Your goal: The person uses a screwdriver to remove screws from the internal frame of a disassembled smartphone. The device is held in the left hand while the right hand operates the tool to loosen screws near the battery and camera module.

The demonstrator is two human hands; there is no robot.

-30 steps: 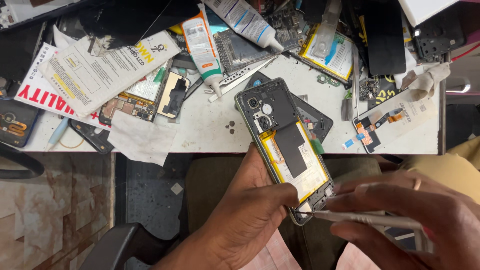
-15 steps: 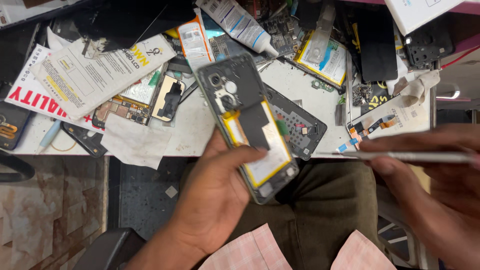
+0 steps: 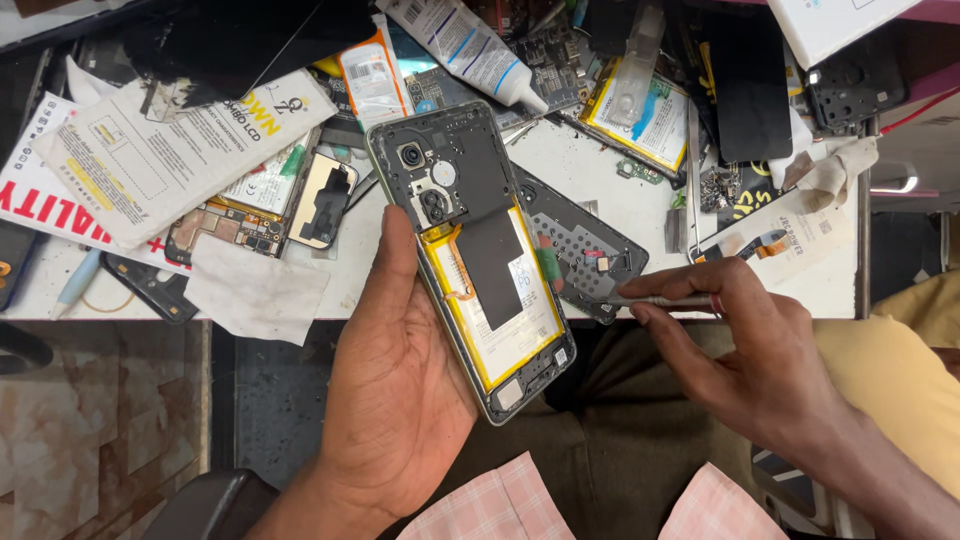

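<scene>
The left hand (image 3: 400,400) holds one phone (image 3: 470,260) with its back cover off. The palm faces up, the thumb lies along the phone's left edge, and the other fingers are tucked under it, out of sight. The phone tilts, with its camera end up over the table (image 3: 600,170) and its bottom end down over the person's lap. Inside it you can see two round camera lenses, one yellow battery (image 3: 500,310) and one black strip laid over the battery.

The right hand (image 3: 760,360) pinches one thin metal tool (image 3: 660,300) between thumb and fingers. The tool lies flat and points left, and its tip sits just beside the phone's right edge, near the battery. The hand comes in from the lower right with its back facing up.

Under the tool tip, on the table's edge, lies one black phone cover (image 3: 580,245) full of small holes. Farther back there is one white tube (image 3: 465,45) with a pointed cap, one more yellow battery (image 3: 650,120) and one dark screen (image 3: 745,85). On the left lie one white paper packet (image 3: 170,150) and one white cloth scrap (image 3: 255,290). A second cloth scrap (image 3: 825,170) sits at the right side.
</scene>
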